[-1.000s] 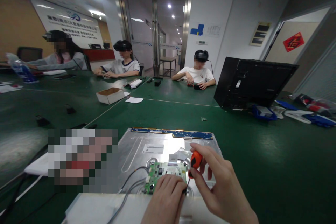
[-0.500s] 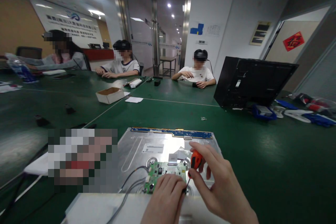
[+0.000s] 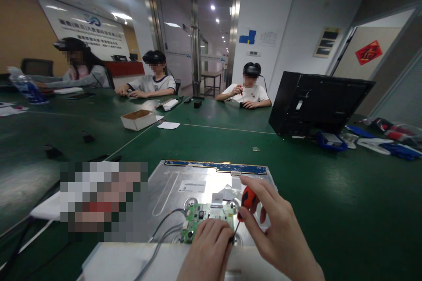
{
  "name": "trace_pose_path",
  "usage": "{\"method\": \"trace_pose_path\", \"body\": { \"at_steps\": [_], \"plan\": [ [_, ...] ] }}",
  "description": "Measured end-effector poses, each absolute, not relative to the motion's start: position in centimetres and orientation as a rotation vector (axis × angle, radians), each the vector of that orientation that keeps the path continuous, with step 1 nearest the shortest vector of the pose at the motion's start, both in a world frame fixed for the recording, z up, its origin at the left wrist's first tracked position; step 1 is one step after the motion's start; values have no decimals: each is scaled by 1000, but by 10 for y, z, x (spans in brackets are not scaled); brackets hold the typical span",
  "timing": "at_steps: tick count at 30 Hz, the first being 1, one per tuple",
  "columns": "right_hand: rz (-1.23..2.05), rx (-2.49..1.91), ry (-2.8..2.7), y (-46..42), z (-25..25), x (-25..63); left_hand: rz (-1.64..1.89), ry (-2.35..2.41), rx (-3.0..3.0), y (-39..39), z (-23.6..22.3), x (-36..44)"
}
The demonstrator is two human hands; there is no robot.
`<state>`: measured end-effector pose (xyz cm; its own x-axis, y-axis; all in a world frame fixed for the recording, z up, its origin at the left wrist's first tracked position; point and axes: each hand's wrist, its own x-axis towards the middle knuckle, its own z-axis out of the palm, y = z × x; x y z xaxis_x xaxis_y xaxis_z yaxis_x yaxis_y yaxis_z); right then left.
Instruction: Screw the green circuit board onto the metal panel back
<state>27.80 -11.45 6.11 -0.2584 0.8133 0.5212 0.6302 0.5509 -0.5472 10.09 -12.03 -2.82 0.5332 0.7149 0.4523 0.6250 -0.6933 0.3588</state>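
Note:
My right hand [image 3: 275,217] grips a red-and-black screwdriver [image 3: 249,197] by its handle, thumb on the near side. Its thin shaft slants down to the lower right corner of a green circuit board [image 3: 194,221]. My left hand [image 3: 214,239] lies over that board's near edge, its fingers closed together and bent. The fingertips are beside the screwdriver's tip; whatever they pinch is hidden, as is the tip's exact seat. Under the board is a silver metal panel [image 3: 165,191], with a blue circuit strip [image 3: 214,167] along its far edge.
Grey cables [image 3: 163,232] run from the board's left side. A black monitor housing [image 3: 319,103] stands at the right rear. An open cardboard box [image 3: 138,120] is further back on the green table [image 3: 329,197]. Several people sit across the table, one holding a small tool.
The screwdriver handle has turned and shifted slightly right with my right hand's fingers. My left hand has stayed put. Across the table, one person has raised a hand with a tool.

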Motion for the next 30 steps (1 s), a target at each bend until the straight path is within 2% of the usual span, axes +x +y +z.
{"method": "trace_pose_path", "body": {
  "at_steps": [10, 30],
  "plan": [
    [137, -1126, -2004, -112, 58, 279, 901, 1172, 2570, -123, -28, 103],
    [221, -1105, -2060, -116, 60, 279, 916, 1153, 2623, -122, -27, 101]
  ]
}}
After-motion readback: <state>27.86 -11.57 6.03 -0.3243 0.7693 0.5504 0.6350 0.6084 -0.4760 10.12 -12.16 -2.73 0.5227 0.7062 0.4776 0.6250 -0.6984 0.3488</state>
